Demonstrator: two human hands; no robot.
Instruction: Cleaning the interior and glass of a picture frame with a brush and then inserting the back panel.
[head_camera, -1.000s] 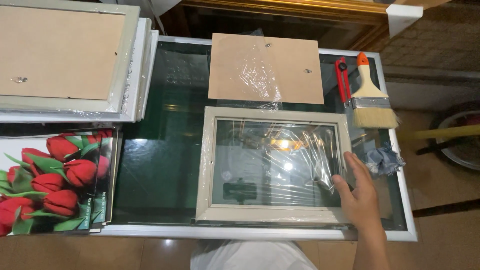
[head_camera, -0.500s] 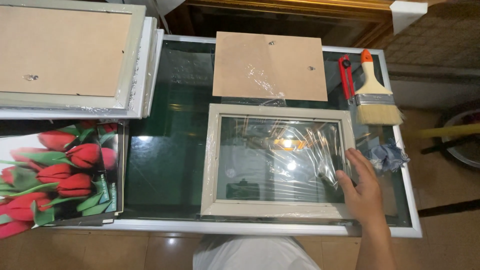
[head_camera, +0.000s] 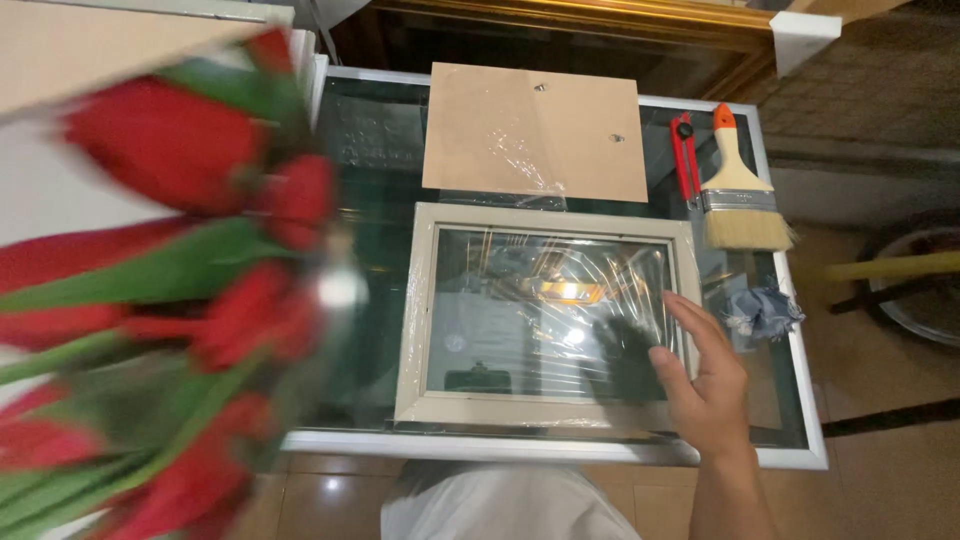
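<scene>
Tulip print swung up, now blurred across left of frame; left hand unseen. Right hand, fingers spread flat, steadies the wrapped picture frame at centre. Likely next: lay print into frame, aligned.

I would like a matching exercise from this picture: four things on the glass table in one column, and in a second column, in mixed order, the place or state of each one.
Things:
1. picture frame
2. brown backing board
3. paintbrush
4. tulip print

Places or states:
A. blurred, close to the camera, on the left
B. flat beyond the frame, near the far table edge
C. under the right hand, covered with clear film
D. at the right table edge, beside a red cutter

Pairs: 1-C, 2-B, 3-D, 4-A
</scene>
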